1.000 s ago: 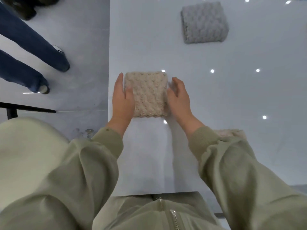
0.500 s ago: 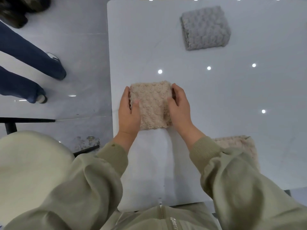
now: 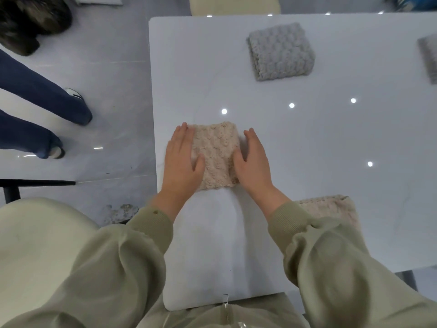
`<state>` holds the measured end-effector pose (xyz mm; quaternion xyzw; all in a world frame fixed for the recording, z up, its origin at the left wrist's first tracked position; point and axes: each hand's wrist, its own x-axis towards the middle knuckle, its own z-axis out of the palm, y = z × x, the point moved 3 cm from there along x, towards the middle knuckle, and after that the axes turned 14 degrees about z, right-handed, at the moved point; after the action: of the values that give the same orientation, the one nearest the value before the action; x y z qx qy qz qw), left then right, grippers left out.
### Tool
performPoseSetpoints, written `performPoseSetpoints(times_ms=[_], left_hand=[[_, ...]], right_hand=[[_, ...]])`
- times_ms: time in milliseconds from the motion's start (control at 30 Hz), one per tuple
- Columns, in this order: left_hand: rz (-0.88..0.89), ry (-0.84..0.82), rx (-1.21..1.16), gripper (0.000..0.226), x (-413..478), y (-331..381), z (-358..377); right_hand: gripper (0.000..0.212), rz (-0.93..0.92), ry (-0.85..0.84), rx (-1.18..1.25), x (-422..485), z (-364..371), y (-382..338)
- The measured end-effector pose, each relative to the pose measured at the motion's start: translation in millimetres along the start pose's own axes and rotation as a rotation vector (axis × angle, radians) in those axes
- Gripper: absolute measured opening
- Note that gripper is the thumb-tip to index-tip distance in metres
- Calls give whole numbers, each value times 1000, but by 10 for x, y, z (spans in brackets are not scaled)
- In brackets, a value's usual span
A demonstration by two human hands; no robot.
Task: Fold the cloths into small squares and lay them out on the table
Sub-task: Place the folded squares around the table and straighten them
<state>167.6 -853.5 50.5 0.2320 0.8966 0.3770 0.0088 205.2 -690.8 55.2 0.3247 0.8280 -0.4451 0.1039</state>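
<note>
Squaring the folded beige cloth (image 3: 216,155) at centre left of the frame on the bench (image 3: 307,143) with left hand (image 3: 182,162) and right hand (image 3: 254,162) flat, fingers straight, gripping nothing; could spring unfolded on release, being plush.

bright, even overhead light; round glare spots on the glossy table (image 3: 331,143); sleeves slightly blurred, edges bowed.

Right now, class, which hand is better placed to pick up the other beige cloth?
Right. The other cloth lies beside the right sleeve, nearer the right hand; the left hand, beyond the folded cloth, would likely have to cross over.
</note>
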Motion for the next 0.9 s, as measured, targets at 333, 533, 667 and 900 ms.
performPoseSetpoints(times_ms=[333,533,667,900], left_hand=[[492,-414,425,62,383,213,38],[828,-586,375,62,492,235,1],[1016,-672,302,60,333,350,43],[1316,-792,296,57,-179,740,255]], right_hand=[[55,5,208,-367,-190,-43,73],[54,244,435,-257,-524,109,101],[53,441,569,-174,-942,280,222],[54,707,713,-140,-1761,314,588]])
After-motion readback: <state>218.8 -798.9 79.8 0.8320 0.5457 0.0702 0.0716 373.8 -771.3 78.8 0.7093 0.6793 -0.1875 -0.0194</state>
